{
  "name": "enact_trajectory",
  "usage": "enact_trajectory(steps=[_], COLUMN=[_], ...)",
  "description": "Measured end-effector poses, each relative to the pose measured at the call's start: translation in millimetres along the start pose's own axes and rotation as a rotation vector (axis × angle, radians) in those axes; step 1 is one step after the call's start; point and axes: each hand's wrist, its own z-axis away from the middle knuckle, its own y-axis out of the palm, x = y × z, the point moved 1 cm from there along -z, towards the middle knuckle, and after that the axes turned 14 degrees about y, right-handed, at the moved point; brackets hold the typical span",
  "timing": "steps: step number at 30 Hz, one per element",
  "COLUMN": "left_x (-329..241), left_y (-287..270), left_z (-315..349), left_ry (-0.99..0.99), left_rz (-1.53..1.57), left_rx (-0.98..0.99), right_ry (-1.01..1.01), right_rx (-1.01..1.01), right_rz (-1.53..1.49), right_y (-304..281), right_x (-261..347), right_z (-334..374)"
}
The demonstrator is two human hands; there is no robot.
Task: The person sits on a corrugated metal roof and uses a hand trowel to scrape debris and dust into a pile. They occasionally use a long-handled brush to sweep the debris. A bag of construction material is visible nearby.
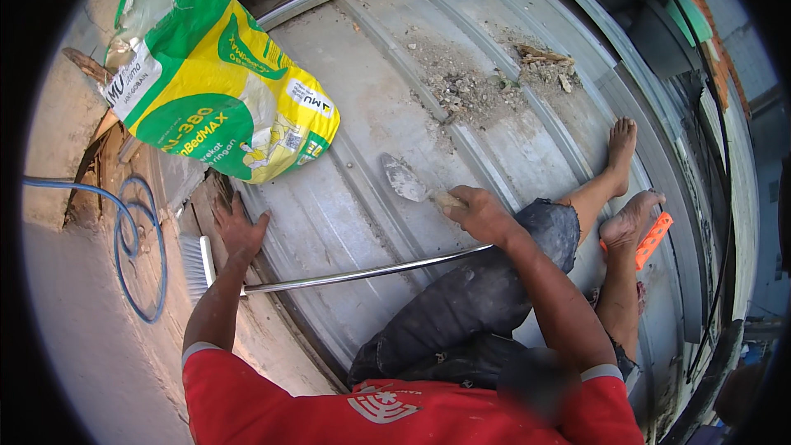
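In my right hand [486, 216] is a small pointed trowel [402, 178], its fingers closed round the handle and its greyish, mortar-smeared blade pointing left over the metal roof sheet [362, 206]. My left hand [239, 229] rests with fingers spread at the roof's left edge, beside the wall and holding nothing. Just beyond it stands a large green, yellow and white powder sack [247, 91], its top crumpled. A white-bristled brush [198, 268] lies next to my left forearm. A long shiny metal pole [371, 277] runs from near the brush to my bent leg.
Loose rubble [474, 97] and broken chips lie on the ribbed roof further off. A coiled blue hose [155, 227] hangs along the left wall. An orange, slotted object [653, 241] sits by my bare feet. Dark tubs [659, 37] stand past the roof's right edge.
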Motion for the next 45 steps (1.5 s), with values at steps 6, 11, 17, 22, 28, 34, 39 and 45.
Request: enact_trajectory(steps=[6, 11, 17, 22, 28, 34, 39, 45], left_x=[-1.7, -2.4, -2.5, -3.6, -3.6, -3.0, -8.7, -12.2], left_y=[-1.6, -2.3, -0.2, -4.4, -4.4, -2.7, -10.5, -18.4], left_z=[-0.9, -1.9, -0.5, -1.9, -0.1, -1.7, 0.4, 2.5], left_ry=[-0.016, 0.001, -0.012, -0.001, -0.018, -0.021, -0.036, -0.038], left_rz=[0.017, -0.011, -0.003, -0.012, 0.027, 0.013, 0.023, 0.095], left_rx=[0.018, 0.004, 0.010, -0.001, 0.006, 0.001, 0.004, -0.002], right_ry=[0.076, 0.095, 0.068, 0.122, 0.160, 0.208, 0.193, 0.113], right_rx=[-0.124, -0.010, -0.018, -0.166, -0.265, -0.399, -0.507, -0.531], right_rz=[0.009, 0.016, 0.028, 0.059, 0.156, 0.227, 0.305, 0.393], right_y=[-33.5, -46.0, -53.8, -51.9, -26.9, 8.1, 27.4, 21.8], right_x=[-12.1, -22.3, -37.1, -30.7, -1.8, 28.0, 46.6, 57.6], right_z=[-15.6, -1.4, 0.4, -18.6, -28.2, -47.6, -67.8, -60.0])
